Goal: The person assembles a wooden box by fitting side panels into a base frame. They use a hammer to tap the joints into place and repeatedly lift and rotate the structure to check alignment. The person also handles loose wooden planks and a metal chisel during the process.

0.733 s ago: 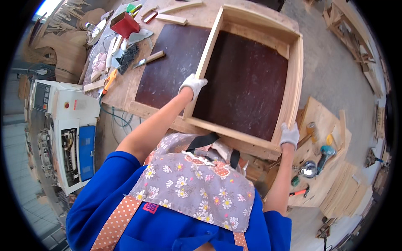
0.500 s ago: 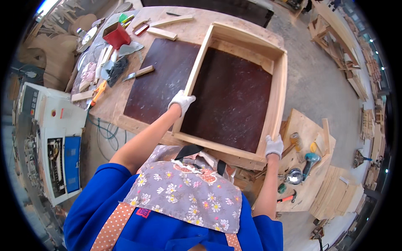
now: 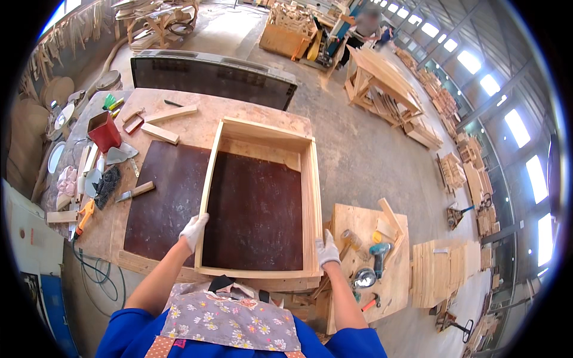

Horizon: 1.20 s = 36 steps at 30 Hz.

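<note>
A rectangular, open wooden frame (image 3: 317,197) made of pale boards sits on the worktable, and dark brown board shows through its middle. My left hand (image 3: 195,231), in a white glove, is closed over the frame's left side board, towards its near end. On the opposite side, my gloved right hand (image 3: 327,250) grips the right board near the front corner; part of its fingers is hidden. The dark brown panel (image 3: 164,191) extends left of the frame. A wooden-handled scraper or chisel (image 3: 136,191) lies on that panel.
The worktable (image 3: 268,107) holds a red container (image 3: 104,132), wood strips (image 3: 161,133) and an orange air gun (image 3: 85,216) at left. At lower right, a plywood board (image 3: 394,280) carries a mallet (image 3: 351,240), a teal drill (image 3: 380,258) and a hammer (image 3: 371,302). A person (image 3: 365,30) stands far back.
The view has tilted up, so the table and frame appear lower and further left, and more of the workshop shows. Both hands keep about the same places on the frame.
</note>
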### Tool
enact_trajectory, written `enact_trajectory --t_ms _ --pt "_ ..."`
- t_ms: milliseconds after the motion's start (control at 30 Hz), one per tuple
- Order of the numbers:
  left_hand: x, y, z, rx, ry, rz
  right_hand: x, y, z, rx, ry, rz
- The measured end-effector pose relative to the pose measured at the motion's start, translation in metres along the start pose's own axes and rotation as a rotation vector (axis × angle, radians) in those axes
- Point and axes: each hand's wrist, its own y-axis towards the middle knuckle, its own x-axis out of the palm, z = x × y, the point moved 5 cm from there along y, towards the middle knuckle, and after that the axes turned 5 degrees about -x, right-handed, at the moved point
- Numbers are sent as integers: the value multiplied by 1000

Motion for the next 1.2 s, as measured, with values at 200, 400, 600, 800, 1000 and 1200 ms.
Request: enact_trajectory --t_ms 200,400,600,800,1000,1200 --pt "-72 35 39 273 498 59 -37 -13 -67 -499 -936 -113" --pt "-200 82 93 352 203 548 -6 -7 -74 -971 -1088 -378" --pt "-181 47 43 384 143 235 -25 -10 -100 -914 -1162 -487" --pt "-150 -46 -10 -94 206 76 -54 -9 -139 -885 -1142 -488" --pt "-39 -113 -6 193 415 -543 -61 7 -188 -858 -1215 -414" --pt "9 -75 21 -99 -204 -275 -35 -4 -248 -916 -1201 -423"
